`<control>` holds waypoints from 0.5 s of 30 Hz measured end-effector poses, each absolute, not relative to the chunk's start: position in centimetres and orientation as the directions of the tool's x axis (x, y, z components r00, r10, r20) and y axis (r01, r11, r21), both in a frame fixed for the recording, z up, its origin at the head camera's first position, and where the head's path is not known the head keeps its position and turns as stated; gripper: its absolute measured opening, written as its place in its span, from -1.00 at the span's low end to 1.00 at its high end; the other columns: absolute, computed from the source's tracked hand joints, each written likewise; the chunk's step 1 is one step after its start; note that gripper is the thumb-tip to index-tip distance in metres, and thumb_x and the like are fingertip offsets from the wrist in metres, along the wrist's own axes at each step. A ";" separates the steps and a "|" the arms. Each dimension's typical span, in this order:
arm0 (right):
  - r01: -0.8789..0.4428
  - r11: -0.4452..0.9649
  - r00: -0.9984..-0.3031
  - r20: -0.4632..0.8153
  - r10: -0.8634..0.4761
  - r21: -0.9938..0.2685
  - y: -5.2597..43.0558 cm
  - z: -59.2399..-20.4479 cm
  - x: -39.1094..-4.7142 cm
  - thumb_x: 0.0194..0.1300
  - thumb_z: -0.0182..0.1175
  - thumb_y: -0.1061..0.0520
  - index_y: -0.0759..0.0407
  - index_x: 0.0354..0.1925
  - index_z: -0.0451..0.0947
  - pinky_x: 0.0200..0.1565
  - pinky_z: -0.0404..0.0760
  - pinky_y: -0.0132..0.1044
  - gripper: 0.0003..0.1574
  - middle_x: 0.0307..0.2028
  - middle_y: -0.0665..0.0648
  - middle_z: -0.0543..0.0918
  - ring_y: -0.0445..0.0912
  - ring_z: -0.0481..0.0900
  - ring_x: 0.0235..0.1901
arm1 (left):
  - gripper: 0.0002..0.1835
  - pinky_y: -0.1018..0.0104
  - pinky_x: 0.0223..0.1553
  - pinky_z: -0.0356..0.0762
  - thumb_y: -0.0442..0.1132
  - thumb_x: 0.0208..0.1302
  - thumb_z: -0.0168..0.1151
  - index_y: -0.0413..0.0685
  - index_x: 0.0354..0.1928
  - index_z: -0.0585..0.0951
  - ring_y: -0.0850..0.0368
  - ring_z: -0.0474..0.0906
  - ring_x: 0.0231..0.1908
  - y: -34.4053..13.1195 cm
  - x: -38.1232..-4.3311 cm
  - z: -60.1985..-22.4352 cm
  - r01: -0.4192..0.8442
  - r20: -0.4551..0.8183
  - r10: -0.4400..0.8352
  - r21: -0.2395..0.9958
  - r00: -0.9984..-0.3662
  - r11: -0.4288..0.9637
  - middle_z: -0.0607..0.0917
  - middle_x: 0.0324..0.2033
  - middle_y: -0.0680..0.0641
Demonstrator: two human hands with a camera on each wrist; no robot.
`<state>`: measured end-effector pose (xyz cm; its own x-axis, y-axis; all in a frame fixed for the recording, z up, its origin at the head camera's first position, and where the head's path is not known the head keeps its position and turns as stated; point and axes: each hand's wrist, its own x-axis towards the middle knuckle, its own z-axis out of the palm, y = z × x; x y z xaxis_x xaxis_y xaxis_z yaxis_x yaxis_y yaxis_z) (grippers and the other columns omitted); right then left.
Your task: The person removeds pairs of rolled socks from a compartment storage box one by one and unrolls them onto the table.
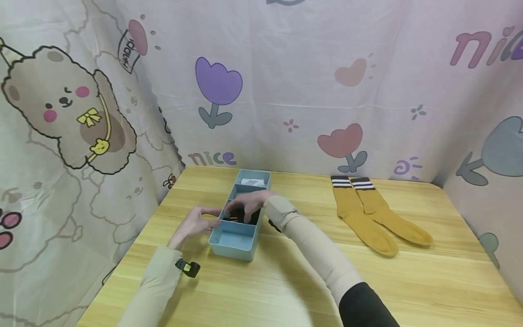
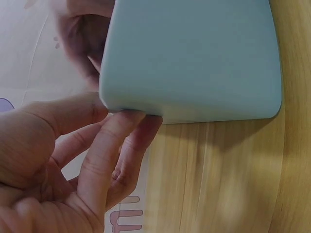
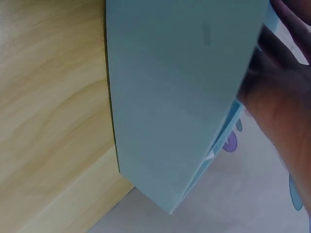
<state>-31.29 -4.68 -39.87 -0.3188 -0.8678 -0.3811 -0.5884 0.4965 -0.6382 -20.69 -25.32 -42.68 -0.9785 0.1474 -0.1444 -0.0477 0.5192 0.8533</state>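
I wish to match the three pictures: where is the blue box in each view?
Head: the blue box stands slightly left of centre, in the lower half.
Left wrist: the blue box shows its outer wall at the upper middle.
Right wrist: the blue box fills the middle, narrowing to a corner near the bottom.
Shared landmark: the wooden table under it.

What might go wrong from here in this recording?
The box might shift if bumped: the left hand seems only to touch its side with the fingertips.

The dark item might snag on the near divider if lifted, as the right hand reaches into that tight compartment.
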 end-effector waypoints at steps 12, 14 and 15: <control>-0.672 0.558 -0.384 -0.415 -0.825 -0.487 -5.1 -41.1 -31.0 0.11 0.24 0.52 -0.14 0.42 0.39 -0.28 0.37 -0.44 0.00 0.41 0.08 0.41 -0.08 0.34 0.09 | -0.49 0.04 -0.12 0.73 -0.37 0.28 0.32 -0.38 0.26 0.52 -0.23 0.71 -0.02 -25.1 -20.4 -42.4 -0.060 -0.153 0.150 0.866 -0.977 0.496 0.52 0.23 -0.48; -0.680 0.545 -0.379 -0.402 -0.834 -0.491 -5.1 -41.3 -31.0 0.11 0.22 0.54 -0.12 0.42 0.40 -0.30 0.37 -0.45 0.00 0.40 0.08 0.42 -0.08 0.35 0.08 | -0.49 0.04 -0.11 0.73 -0.37 0.28 0.32 -0.37 0.26 0.53 -0.24 0.71 -0.01 -25.2 -20.4 -42.4 -0.065 -0.153 0.140 0.867 -0.978 0.494 0.52 0.24 -0.47; -0.685 0.539 -0.378 -0.394 -0.838 -0.490 -5.2 -41.3 -31.0 0.10 0.21 0.54 -0.11 0.42 0.40 -0.28 0.37 -0.45 -0.01 0.39 0.08 0.43 -0.08 0.35 0.07 | -0.50 0.05 -0.12 0.73 -0.38 0.28 0.32 -0.36 0.26 0.53 -0.24 0.71 -0.02 -25.2 -20.4 -42.5 -0.068 -0.153 0.135 0.869 -0.979 0.490 0.52 0.24 -0.47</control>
